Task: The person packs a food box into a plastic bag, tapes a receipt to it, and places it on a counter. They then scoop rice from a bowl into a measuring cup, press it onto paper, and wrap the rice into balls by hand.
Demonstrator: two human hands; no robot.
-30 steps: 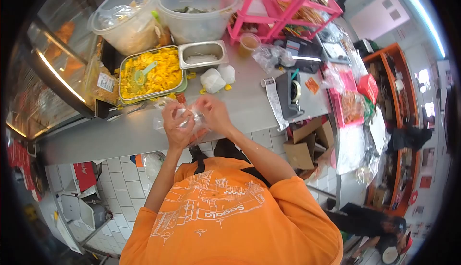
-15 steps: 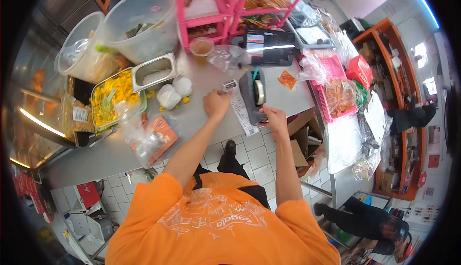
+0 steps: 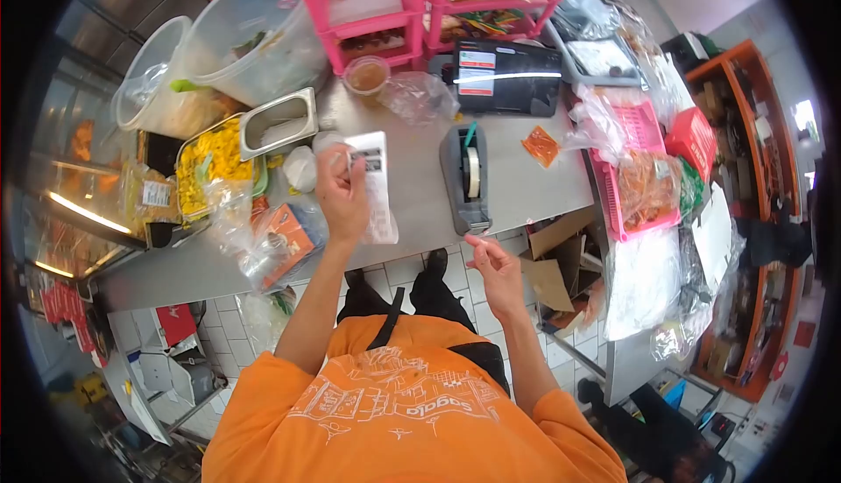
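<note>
A printed paper receipt (image 3: 378, 198) is in my left hand (image 3: 342, 203), gripped along its left edge above the steel counter. Just beyond the front end of a dark tape dispenser (image 3: 460, 181) is my right hand (image 3: 498, 271). Its thumb and fingers are drawn together; anything between them is too small to make out. The dispenser holds a roll of tape (image 3: 473, 172) and has a green pen-like stick (image 3: 471, 133) at its far end. White wrapped lumps (image 3: 300, 169) lie left of my left hand.
Left are a tray of yellow food (image 3: 215, 155), a steel pan (image 3: 279, 122) and an orange packet (image 3: 285, 236). Clear tubs (image 3: 254, 36), pink shelves (image 3: 368, 23) and a sauce cup (image 3: 366, 77) stand behind. A pink basket (image 3: 622, 211) is right; another person (image 3: 657, 435) is lower right.
My left hand has picked up the receipt from beside the dispenser and carried it left. My right hand has drawn back from the dispenser's front end toward me.
</note>
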